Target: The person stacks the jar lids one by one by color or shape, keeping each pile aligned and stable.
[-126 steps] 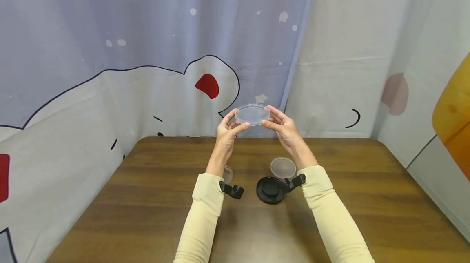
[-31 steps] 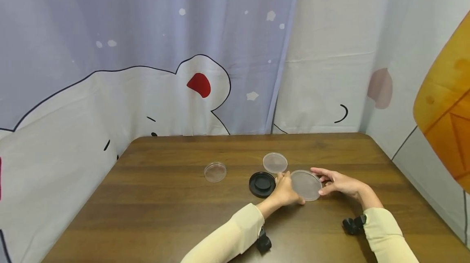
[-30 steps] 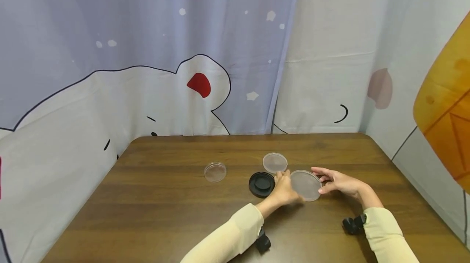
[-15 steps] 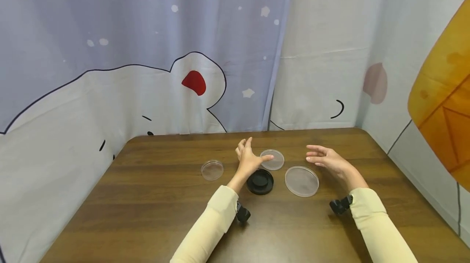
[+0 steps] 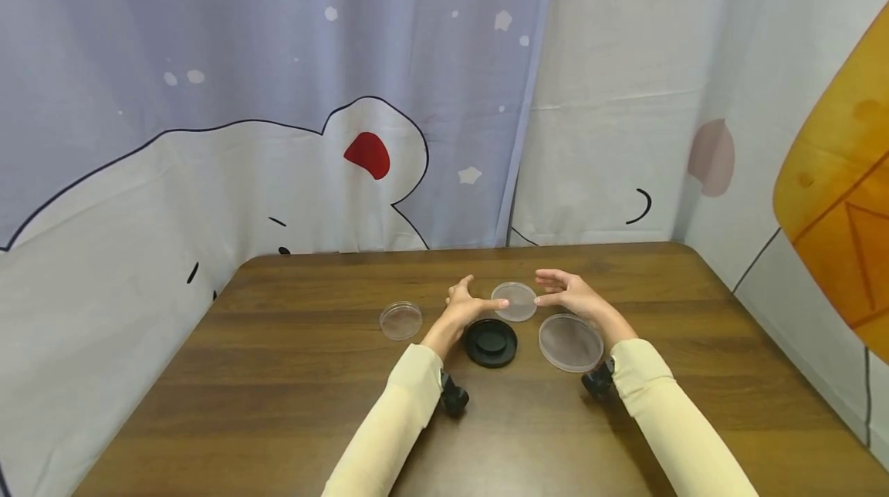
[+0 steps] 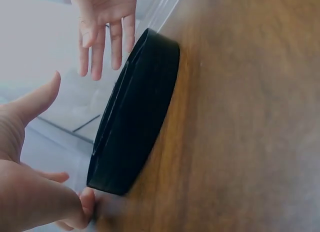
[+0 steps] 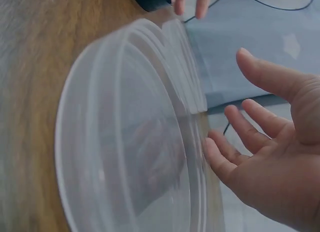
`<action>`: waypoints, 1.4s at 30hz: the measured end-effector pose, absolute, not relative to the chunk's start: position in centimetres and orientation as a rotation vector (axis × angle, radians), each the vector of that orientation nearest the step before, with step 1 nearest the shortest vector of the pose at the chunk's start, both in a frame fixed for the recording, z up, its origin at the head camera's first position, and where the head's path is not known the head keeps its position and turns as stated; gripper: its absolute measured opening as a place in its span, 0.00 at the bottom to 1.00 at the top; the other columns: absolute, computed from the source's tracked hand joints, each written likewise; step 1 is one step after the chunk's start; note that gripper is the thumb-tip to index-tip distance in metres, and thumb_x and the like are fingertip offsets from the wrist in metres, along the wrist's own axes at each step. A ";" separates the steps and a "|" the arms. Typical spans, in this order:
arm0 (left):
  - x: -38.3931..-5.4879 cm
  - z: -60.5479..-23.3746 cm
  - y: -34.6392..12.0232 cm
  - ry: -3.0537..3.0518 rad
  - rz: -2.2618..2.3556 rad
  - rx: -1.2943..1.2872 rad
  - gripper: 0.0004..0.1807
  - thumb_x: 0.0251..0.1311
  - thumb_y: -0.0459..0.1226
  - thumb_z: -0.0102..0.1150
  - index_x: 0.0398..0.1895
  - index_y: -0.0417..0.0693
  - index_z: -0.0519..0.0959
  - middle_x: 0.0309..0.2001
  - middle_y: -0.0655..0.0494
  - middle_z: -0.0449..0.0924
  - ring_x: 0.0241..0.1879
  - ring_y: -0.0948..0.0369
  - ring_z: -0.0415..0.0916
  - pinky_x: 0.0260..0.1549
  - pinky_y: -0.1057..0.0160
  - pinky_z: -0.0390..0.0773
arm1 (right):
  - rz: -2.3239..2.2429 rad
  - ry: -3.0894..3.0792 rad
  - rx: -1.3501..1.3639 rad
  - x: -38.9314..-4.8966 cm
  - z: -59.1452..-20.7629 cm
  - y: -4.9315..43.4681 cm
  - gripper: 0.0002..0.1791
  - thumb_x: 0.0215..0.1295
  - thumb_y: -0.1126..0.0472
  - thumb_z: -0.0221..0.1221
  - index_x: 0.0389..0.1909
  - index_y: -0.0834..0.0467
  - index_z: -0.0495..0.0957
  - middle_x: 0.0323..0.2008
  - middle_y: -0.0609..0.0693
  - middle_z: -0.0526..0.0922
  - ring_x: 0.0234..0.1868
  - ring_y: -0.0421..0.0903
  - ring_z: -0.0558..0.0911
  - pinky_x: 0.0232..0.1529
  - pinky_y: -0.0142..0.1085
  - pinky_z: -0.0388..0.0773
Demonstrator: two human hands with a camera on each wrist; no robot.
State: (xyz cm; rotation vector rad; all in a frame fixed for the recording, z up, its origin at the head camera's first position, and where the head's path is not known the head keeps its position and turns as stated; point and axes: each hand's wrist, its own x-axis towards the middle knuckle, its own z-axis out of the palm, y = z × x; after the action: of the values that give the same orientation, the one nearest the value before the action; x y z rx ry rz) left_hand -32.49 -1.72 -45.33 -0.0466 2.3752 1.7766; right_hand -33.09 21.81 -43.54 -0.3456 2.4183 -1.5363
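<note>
Three clear round petri dishes lie on the wooden table. My left hand is at the left of the middle-sized petri dish, thumb stretched over its near side and fingers apart. On that dish's other side, my right hand reaches in with spread fingers, its thumb tip right at the rim in the head view. Neither hand grips anything. The large petri dish sits below my right palm, nearer to me. A thick black disc with a raised centre lies close to my left wrist.
The smallest petri dish lies left of my left hand. A printed curtain hangs behind the table's far edge. Black wrist cameras are strapped to both forearms.
Earlier both hands held the large petri dish raised, then set it down right of the black disc. They have let go and moved to either side of the middle-sized dish.
</note>
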 end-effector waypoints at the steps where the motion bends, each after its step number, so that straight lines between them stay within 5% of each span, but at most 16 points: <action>1: -32.6 -45.5 -1.8 2.357 1.784 -0.056 0.55 0.46 0.45 0.76 0.76 0.45 0.53 0.75 0.36 0.46 0.74 0.38 0.43 0.70 0.37 0.53 | -1.510 2.420 -0.353 -33.2 -43.6 21.5 0.41 0.62 0.62 0.62 0.72 0.68 0.54 0.72 0.68 0.60 0.71 0.69 0.59 0.70 0.59 0.59; 10: -33.3 -46.4 -1.6 2.457 1.695 -0.032 0.52 0.42 0.44 0.78 0.72 0.45 0.62 0.73 0.41 0.49 0.71 0.43 0.46 0.71 0.41 0.54 | -1.293 2.455 -0.311 -33.7 -44.3 20.2 0.50 0.55 0.62 0.68 0.74 0.69 0.50 0.72 0.70 0.57 0.73 0.70 0.55 0.72 0.60 0.53; 19: -32.7 -46.3 -0.6 2.686 1.530 -0.078 0.35 0.36 0.39 0.80 0.53 0.41 0.80 0.70 0.42 0.54 0.69 0.44 0.47 0.68 0.45 0.51 | -1.313 2.495 -0.334 -33.6 -44.9 19.1 0.46 0.55 0.67 0.67 0.70 0.75 0.54 0.65 0.72 0.66 0.63 0.65 0.69 0.66 0.54 0.67; 33: -33.0 -46.6 -0.4 2.717 1.518 -0.080 0.31 0.36 0.38 0.80 0.49 0.39 0.82 0.68 0.42 0.58 0.67 0.44 0.51 0.67 0.45 0.53 | -1.194 2.655 -0.349 -33.6 -44.9 19.0 0.39 0.53 0.63 0.70 0.65 0.73 0.66 0.59 0.70 0.75 0.56 0.61 0.76 0.57 0.50 0.74; 42: -33.2 -46.3 -1.2 2.592 1.653 -0.023 0.30 0.37 0.34 0.79 0.49 0.38 0.82 0.58 0.41 0.73 0.61 0.46 0.58 0.65 0.45 0.58 | -1.215 2.697 -0.324 -33.5 -45.1 18.8 0.39 0.54 0.60 0.71 0.64 0.71 0.67 0.57 0.67 0.77 0.54 0.58 0.76 0.56 0.49 0.73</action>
State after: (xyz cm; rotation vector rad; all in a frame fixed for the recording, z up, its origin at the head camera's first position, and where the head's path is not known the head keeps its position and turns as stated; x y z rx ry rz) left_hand -33.16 -1.17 -46.26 -0.0227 2.5920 1.6530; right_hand -33.53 18.78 -45.12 -0.3244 2.6971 -1.2148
